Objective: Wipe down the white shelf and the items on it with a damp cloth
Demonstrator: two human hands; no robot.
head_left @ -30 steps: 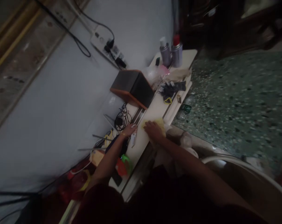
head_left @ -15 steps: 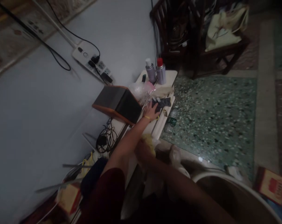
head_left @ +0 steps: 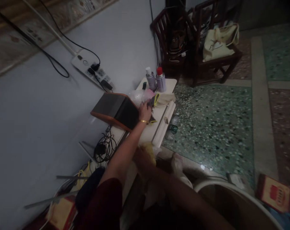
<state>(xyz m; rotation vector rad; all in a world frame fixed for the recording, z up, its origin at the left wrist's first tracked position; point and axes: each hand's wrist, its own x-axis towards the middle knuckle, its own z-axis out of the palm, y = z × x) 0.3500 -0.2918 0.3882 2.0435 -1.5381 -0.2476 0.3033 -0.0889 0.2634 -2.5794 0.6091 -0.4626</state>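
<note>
Left hand [head_left: 145,111]: extended far along table [head_left: 170,85], fingers closed on dark bundle [head_left: 151,101], just ahead of knuckles. Right hand [head_left: 141,158]: near, pressed flat on yellow cloth [head_left: 148,149], grip unclear.

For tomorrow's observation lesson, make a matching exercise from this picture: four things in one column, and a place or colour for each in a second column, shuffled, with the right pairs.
Things:
1. power strip
2. plastic bottle
3. cream bag
4. spray can

Places or colours:
A. lying on the speckled floor beside the table
B. red cap
C. on the wall, with plugs in it
D. on a dark wooden chair

Pairs: 1-C, 2-A, 3-D, 4-B
</note>
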